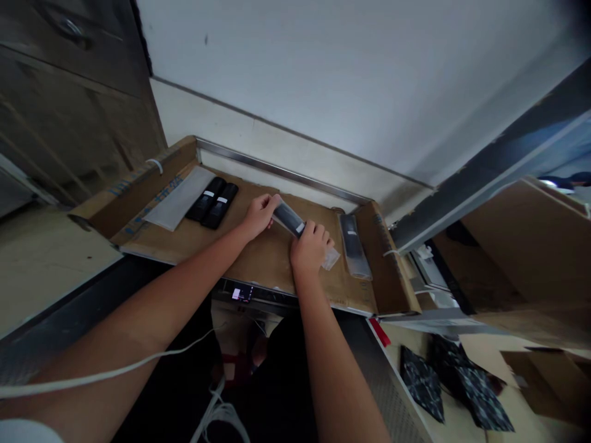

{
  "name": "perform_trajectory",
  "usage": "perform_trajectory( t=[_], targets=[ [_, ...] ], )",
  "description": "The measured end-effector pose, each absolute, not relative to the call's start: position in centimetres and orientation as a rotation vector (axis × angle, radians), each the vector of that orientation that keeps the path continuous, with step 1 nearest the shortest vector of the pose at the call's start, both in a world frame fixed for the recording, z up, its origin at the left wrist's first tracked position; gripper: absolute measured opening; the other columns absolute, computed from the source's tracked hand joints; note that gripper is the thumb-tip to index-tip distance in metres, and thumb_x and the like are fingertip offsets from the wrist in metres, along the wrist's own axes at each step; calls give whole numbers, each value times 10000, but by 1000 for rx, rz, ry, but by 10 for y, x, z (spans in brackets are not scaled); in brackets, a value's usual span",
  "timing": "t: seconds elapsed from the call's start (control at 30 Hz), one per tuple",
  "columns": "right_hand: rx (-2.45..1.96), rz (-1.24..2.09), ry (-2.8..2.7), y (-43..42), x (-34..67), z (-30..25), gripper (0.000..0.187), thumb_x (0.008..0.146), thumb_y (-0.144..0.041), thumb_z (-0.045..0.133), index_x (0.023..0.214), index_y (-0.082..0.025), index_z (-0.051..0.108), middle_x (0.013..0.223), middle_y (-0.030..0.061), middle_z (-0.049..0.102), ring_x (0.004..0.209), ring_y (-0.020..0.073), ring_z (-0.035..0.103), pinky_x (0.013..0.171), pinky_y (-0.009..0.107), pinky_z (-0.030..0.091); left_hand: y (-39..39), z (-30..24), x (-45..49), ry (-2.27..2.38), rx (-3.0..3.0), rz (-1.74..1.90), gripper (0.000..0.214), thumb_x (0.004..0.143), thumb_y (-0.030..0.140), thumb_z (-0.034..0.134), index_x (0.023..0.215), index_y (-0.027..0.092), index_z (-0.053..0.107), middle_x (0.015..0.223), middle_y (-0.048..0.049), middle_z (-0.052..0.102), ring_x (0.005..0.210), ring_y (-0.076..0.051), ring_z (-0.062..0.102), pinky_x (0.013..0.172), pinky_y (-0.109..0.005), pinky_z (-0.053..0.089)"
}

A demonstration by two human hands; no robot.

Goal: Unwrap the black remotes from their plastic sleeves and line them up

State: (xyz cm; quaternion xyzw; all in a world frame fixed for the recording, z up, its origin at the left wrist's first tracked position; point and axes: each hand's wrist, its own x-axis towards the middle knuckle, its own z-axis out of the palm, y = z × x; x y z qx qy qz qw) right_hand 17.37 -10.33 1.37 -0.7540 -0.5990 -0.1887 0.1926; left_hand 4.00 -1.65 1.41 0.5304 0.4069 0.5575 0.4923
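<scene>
Mid-frame, over the cardboard-lined worktop, fingers of the left hand pinch one end of a clear-sleeved dark bar, those of the right hand grasp the other, sleeving apparently underway, next move likely calling for straightening the loose plastic.

My left hand pinched the far end of a dark bar in a clear sleeve, and my right hand was wrapped round its near end, a bit of clear film showing past my knuckles. I held it slanted above the cardboard lining of the bench. Over on the left lay two black bars side by side with white labels, just beside a flat translucent sheet. On the right, near the upturned cardboard wall, lay another sleeved bar
</scene>
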Motion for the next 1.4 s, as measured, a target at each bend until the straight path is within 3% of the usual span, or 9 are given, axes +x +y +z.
perform_trajectory(
  t=[0.43, 0.67, 0.9, 1.07, 1.27, 1.4],
  targets=[
    [-2092, -546, -1671, -102, 176, 10, 217, 858, -170, 556, 1075, -171, 569, 1040, 151, 597, 986, 316, 508, 856, 445, 328, -10, 9, 37, 1185, 1415, 1425, 458, 893, 590, 536, 655, 201, 493, 512, 49, 423, 466, -104, 405, 472, -253, 297],
    [-2073, -508, -1676, -101, 177, 9, 225, 839, -175, 576, 1063, -172, 563, 1045, 157, 608, 996, 322, 514, 890, 460, 330, -7, 13, 37, 1166, 1621, 1503, 409, 892, 462, 560, 594, 190, 497, 566, 36, 435, 572, -120, 412, 588, -275, 326],
    [-1983, -331, -1580, -98, 178, 9, 397, 855, -264, 588, 1227, -154, 499, 1100, 159, 643, 1040, 316, 574, 910, 443, 380, -15, 87, 51, 1117, 1990, 1437, 369, 863, 412, 616, 602, 193, 475, 561, 37, 438, 560, -122, 392, 569, -286, 294],
    [-1829, -86, -1427, -99, 185, 8, 521, 845, -291, 572, 1329, -164, 427, 1139, 147, 666, 971, 292, 629, 831, 394, 441, -24, 141, 69, 1053, 2198, 1438, 333, 858, 378, 636, 627, 188, 489, 584, 21, 488, 587, -127, 431, 603, -294, 317],
    [-1741, 66, -1314, -102, 189, 8, 503, 817, -263, 560, 1303, -200, 448, 1038, 102, 697, 861, 263, 656, 749, 346, 460, -32, 177, 71, 1007, 2198, 1540, 339, 877, 377, 631, 645, 196, 463, 612, 2, 495, 664, -148, 482, 656, -307, 371],
    [-1771, 49, -1356, -102, 192, 8, 422, 812, -167, 494, 1233, -193, 488, 1049, 110, 690, 917, 262, 647, 792, 341, 456, -19, 181, 52, 1034, 2051, 1578, 347, 871, 424, 658, 681, 193, 481, 621, -7, 465, 714, -166, 516, 654, -301, 392]
  ],
)
